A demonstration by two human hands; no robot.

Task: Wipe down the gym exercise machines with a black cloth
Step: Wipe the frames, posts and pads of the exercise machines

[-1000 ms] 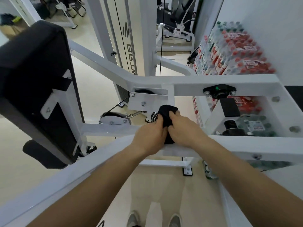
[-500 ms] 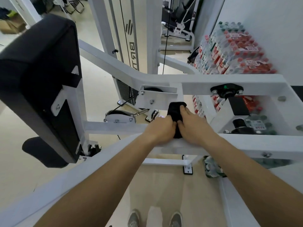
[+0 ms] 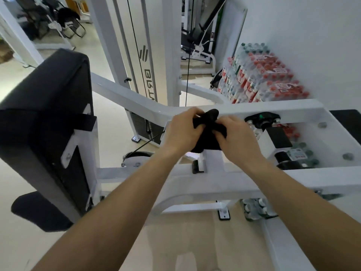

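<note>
While both hands meet at centre frame, the cloth (image 3: 208,133) is bunched between them, in front of the white crossbar (image 3: 273,107); whether it touches the bar cannot be told. Grip, left hand (image 3: 182,132): fingers curled round the cloth's left edge. Grip, right hand (image 3: 237,137): fingers and thumb curled over its right side, pinching it. Black pad (image 3: 45,114) fills left of frame, tilted. Shrink-wrapped bottles (image 3: 261,79) stacked by the wall, upper right.
</note>
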